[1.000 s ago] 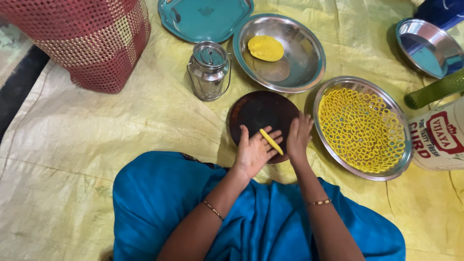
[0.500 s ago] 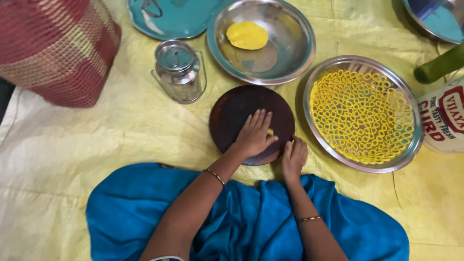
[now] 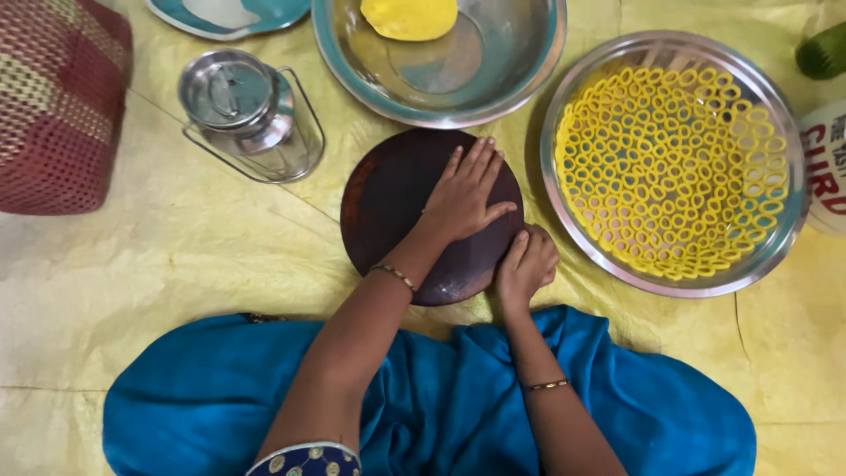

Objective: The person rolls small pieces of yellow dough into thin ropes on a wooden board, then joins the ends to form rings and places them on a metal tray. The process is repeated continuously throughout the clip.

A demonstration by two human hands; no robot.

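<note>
Compared with half a second before, the left hand [image 3: 463,196] had stayed flat on the round dark board [image 3: 397,207], fingers [image 3: 476,163] extended and slightly spread, gripping nothing visible. The right hand [image 3: 527,264] remained curled at the board's right edge, fingers closed; whether they held anything could not be told. Left to right lay a red woven basket [image 3: 53,106], a lidded steel container [image 3: 247,110], a steel bowl [image 3: 520,62] with yellow dough [image 3: 410,16], and a steel tray [image 3: 784,238] of yellow rings [image 3: 670,167], all on a yellow floor sheet [image 3: 176,264].
</note>
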